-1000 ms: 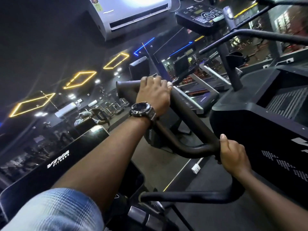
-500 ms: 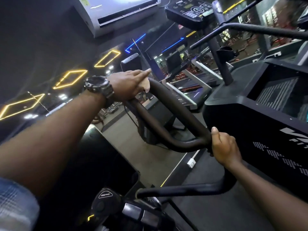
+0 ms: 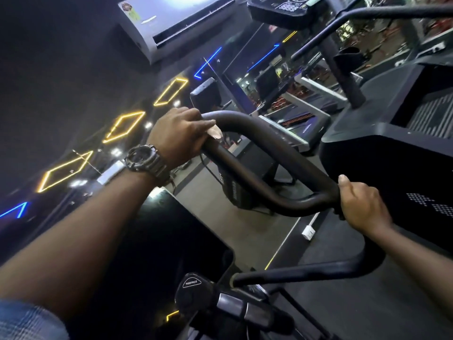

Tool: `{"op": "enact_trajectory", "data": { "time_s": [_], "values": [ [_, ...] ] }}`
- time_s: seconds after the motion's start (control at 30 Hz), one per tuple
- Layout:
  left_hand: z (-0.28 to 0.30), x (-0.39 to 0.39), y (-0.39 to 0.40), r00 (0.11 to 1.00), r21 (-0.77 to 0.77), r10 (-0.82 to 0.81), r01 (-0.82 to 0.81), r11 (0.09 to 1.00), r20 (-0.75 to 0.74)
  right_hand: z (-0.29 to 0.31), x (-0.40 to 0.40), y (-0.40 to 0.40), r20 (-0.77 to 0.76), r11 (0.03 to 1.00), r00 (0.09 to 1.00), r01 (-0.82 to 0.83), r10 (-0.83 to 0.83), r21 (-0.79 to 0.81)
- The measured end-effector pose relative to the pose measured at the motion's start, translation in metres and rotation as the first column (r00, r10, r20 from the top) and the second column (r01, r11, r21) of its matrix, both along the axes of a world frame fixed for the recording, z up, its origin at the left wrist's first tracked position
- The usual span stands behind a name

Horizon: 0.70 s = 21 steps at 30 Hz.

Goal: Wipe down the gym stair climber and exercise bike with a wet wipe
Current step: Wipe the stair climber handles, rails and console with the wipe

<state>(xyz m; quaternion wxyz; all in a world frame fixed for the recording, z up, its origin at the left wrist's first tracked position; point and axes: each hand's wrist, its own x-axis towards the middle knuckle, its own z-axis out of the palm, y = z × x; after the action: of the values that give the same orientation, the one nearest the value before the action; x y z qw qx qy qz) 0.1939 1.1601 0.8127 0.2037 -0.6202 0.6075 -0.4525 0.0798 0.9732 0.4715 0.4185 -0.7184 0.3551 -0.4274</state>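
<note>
Black, matte and tubular, the looped handlebar (image 3: 277, 153) of the exercise machine runs between both hands. The left hand (image 3: 179, 133), a dark metal wristwatch (image 3: 145, 159) on its wrist, is curled over the far bend of the bar with a pale wet wipe (image 3: 215, 132) pressed under its fingers. The right hand (image 3: 360, 204) is clenched round the near bend beside the black stair climber housing (image 3: 392, 173)
</note>
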Motion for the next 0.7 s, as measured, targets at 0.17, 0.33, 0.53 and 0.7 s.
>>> {"op": "enact_trajectory", "data": {
  "time_s": [0.17, 0.33, 0.53, 0.7],
  "values": [
    [-0.021, -0.025, -0.035, 0.951, -0.126, 0.308, -0.304, 0.944, 0.014, 0.0, -0.001, 0.0, 0.004, 1.0, 1.0, -0.006, 0.006, 0.019],
    [-0.065, -0.036, -0.063, 0.916, -0.158, 0.37, -0.393, 0.906, -0.157, 0.0, 0.001, 0.001, 0.021, 0.999, 1.0, -0.005, 0.004, 0.042],
    [-0.096, -0.029, -0.073, 0.879, -0.243, 0.227, -0.349, 0.905, -0.419, 0.004, -0.004, 0.004, 0.014, 0.998, 1.0, -0.001, 0.001, 0.059],
    [-0.116, -0.031, -0.079, 0.86, -0.277, 0.202, -0.36, 0.891, -0.469, 0.019, -0.016, 0.008, -0.04, 0.991, 0.998, -0.051, 0.056, 0.122]
  ]
}}
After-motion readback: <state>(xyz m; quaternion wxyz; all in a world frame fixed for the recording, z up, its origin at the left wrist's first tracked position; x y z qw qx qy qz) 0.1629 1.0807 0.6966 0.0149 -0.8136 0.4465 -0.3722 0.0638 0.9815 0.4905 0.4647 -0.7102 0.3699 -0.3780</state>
